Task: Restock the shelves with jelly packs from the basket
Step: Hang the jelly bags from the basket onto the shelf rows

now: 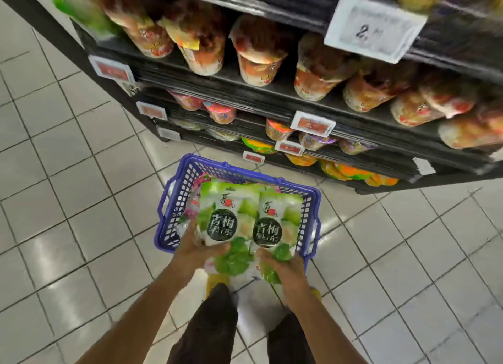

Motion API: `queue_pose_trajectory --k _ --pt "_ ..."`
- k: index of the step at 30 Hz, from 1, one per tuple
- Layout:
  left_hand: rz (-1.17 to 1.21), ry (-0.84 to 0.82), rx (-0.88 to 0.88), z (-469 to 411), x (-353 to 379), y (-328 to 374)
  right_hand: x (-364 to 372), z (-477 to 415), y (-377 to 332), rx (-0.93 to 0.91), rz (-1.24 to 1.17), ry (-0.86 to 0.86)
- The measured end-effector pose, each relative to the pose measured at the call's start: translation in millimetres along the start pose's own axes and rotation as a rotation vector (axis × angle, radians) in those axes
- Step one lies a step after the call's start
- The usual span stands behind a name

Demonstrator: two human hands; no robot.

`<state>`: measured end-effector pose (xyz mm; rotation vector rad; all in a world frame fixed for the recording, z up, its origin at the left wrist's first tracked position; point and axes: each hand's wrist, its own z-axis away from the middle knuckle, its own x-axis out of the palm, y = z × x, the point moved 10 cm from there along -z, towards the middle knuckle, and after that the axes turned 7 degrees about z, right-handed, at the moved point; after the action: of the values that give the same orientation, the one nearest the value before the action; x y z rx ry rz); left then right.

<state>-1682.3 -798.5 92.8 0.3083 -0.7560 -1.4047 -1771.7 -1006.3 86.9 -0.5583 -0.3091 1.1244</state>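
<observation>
Each hand, left hand [196,248] and right hand [285,267], has its fingers clamped on a green jelly pack's [227,219] bottom edge above the blue basket [174,208], labels up, probably for shelving.

Each hand's grip, left [200,248] and right [283,268], holds green jelly packs [253,222] above basket [174,200].

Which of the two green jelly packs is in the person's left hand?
The pack on the picture's left, the left hand gripping its lower end. The right hand grips the other pack beside it.
</observation>
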Motion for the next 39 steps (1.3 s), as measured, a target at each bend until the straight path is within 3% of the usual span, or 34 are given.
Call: queue_pose_trajectory --k 8,21,28,32,39 --pt "-0.149 0.063 0.292 103 58 173 -25 121 -170 -0.294 -0.053 0.029" --pt "-0.215 -0.187 0.832 288 222 416 -111 346 -400 -0.828 -0.103 0.195" --pt "-0.221 -0.243 1.038 364 269 486 -132 437 -462 -1.031 -0.145 0.3" --pt "-0.365 -0.285 1.167 404 289 507 -132 481 -482 -1.127 -0.172 0.327" --pt "-0.243 -0.433 1.175 441 313 539 -143 533 -503 -1.231 -0.299 0.33"
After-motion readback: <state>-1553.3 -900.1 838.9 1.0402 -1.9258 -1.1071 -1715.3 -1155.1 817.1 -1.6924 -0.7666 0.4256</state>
